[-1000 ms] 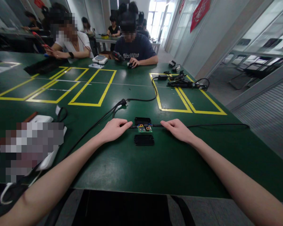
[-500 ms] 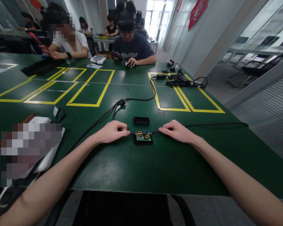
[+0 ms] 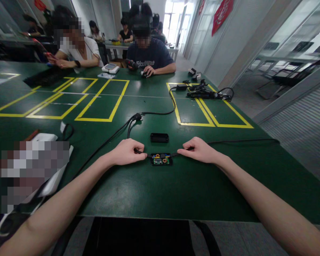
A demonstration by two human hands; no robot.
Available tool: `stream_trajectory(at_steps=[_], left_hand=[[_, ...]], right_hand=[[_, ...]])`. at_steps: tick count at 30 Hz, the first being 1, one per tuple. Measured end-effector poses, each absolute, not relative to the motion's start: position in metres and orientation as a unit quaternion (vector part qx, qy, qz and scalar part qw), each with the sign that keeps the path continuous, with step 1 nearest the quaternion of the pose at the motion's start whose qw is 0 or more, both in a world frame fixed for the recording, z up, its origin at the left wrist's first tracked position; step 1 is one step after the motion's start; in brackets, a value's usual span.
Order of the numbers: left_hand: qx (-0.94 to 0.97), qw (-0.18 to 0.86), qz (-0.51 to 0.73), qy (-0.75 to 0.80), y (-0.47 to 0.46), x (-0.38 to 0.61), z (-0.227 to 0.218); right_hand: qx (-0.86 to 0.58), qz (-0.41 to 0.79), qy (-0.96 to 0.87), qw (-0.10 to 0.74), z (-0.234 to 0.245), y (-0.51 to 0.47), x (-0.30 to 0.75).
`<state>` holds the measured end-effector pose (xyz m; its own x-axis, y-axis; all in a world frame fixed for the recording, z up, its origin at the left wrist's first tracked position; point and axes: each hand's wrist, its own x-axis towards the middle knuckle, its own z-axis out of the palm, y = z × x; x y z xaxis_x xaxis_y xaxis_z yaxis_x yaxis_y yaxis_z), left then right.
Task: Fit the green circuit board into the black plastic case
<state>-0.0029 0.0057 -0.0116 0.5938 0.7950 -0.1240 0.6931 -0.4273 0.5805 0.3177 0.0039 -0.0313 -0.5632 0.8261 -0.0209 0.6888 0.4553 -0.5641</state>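
My left hand (image 3: pixel 130 151) is closed on a black cable at the left end of a small circuit board (image 3: pixel 160 161). Pinched in my right hand (image 3: pixel 196 149) is the black cable (image 3: pixel 175 154) that leaves the board's right end. The green board, with copper-ringed coils and blue and yellow wires, sits in a black plastic case half (image 3: pixel 164 165) on the table. Just beyond it lies the other black case half (image 3: pixel 159 137), its hollow side up. My fingers hide the parts of the cables they grip.
The green table (image 3: pixel 138 195) carries yellow tape outlines. A black cord with a plug (image 3: pixel 137 116) runs behind my left hand. A cable bundle (image 3: pixel 205 94) lies at the far right, and a white device (image 3: pixel 110 67) stands farther back. Two people sit across the table.
The circuit board has moved down and now sits lower inside the case half. Both hands have shifted slightly toward me, still holding the cables.
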Motion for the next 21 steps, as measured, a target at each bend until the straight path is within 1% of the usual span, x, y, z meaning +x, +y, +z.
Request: stream_trajectory(at_steps=[7,13,18,21], left_hand=[[0.853,0.285,0.104,0.424,0.003,-0.003,-0.013],[0.870,0.276,0.098,0.396,0.000,-0.005,-0.015],[0.872,0.273,0.091,0.396,0.000,-0.006,-0.017],[0.876,0.269,0.092,0.390,-0.001,-0.007,-0.017]], right_hand=[[-0.448,0.194,-0.866,0.109,-0.026,0.001,0.321],[-0.425,0.237,-0.871,0.074,-0.018,-0.006,0.322],[-0.391,0.198,-0.889,0.129,-0.016,-0.009,0.319],[-0.361,0.203,-0.898,0.148,-0.016,-0.012,0.315]])
